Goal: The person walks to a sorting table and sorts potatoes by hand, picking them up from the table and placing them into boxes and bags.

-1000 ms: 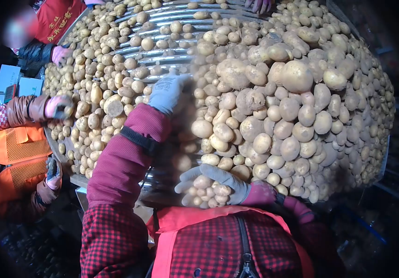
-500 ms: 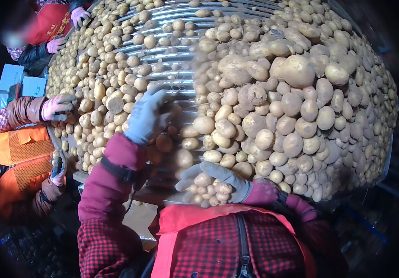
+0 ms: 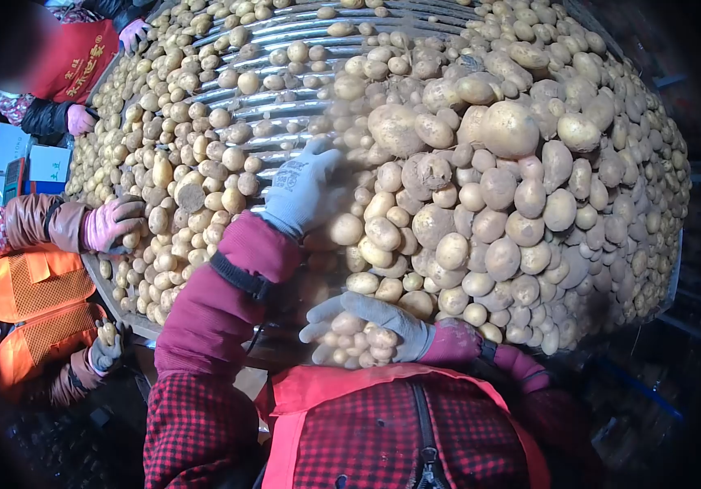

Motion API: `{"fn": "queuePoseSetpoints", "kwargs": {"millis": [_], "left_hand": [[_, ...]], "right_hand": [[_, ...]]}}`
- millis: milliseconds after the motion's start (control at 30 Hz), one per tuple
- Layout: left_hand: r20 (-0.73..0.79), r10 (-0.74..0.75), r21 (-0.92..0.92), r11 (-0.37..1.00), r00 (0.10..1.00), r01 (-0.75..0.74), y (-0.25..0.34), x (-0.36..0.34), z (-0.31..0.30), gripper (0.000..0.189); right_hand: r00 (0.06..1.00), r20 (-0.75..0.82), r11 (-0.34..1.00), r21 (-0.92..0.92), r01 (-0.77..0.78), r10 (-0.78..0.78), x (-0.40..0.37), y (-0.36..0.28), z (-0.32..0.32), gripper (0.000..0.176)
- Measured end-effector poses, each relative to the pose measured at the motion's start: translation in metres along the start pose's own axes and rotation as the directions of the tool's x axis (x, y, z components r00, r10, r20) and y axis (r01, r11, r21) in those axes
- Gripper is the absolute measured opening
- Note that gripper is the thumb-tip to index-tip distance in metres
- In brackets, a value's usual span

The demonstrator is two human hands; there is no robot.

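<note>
My left hand [image 3: 303, 189], in a pale work glove, reaches over the metal bars beside the near edge of the potato pile [image 3: 481, 204]. Its back faces me, and the fingers are partly hidden and smeared by motion. Close to my body, my right hand [image 3: 403, 326] cups a handful of small potatoes [image 3: 361, 338] in a grey glove, fingers curved round their far side. Potatoes of mixed size, several of them large and soil-covered, are heaped just beyond that hand.
Slatted metal bars [image 3: 285, 102] run between the heap and more potatoes [image 3: 183, 138] on the left. A co-worker in an orange vest [image 3: 32, 281] stands at the left edge, a person in a red apron [image 3: 81, 61] farther up. White boxes [image 3: 49, 163] stand between them.
My left hand has moved right, toward the heap. My right hand stays nearly in place with its potatoes. The orange-vested co-worker's lower hand has moved down and shows a potato.
</note>
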State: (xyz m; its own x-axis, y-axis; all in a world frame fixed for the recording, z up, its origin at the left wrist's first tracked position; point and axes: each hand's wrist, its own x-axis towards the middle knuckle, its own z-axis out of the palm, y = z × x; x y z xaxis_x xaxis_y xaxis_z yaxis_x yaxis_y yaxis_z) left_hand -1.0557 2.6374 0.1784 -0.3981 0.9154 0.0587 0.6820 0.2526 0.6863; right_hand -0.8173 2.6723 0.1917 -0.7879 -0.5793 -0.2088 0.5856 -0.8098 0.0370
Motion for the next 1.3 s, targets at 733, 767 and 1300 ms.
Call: {"fn": "queuePoseSetpoints", "kwargs": {"millis": [733, 767, 1300], "left_hand": [[-0.288, -0.753, -0.956, 0.194, 0.592, -0.218, 0.085, -0.179, 0.008, 0.038], [-0.332, -0.754, -0.941, 0.223, 0.567, -0.255, 0.097, -0.179, 0.003, 0.039], [-0.981, -0.082, -0.152, 0.889, 0.176, -0.432, 0.116, -0.196, -0.016, 0.042]], "right_hand": [[0.900, -0.061, 0.898, 0.061, 0.435, -0.432, 0.015, 0.015, 0.028, 0.040], [0.879, -0.042, 0.879, 0.008, 0.476, -0.476, 0.018, 0.014, 0.012, 0.040], [0.761, 0.079, 0.682, -0.392, 0.617, -0.643, 0.113, 0.045, 0.118, 0.054]]}}
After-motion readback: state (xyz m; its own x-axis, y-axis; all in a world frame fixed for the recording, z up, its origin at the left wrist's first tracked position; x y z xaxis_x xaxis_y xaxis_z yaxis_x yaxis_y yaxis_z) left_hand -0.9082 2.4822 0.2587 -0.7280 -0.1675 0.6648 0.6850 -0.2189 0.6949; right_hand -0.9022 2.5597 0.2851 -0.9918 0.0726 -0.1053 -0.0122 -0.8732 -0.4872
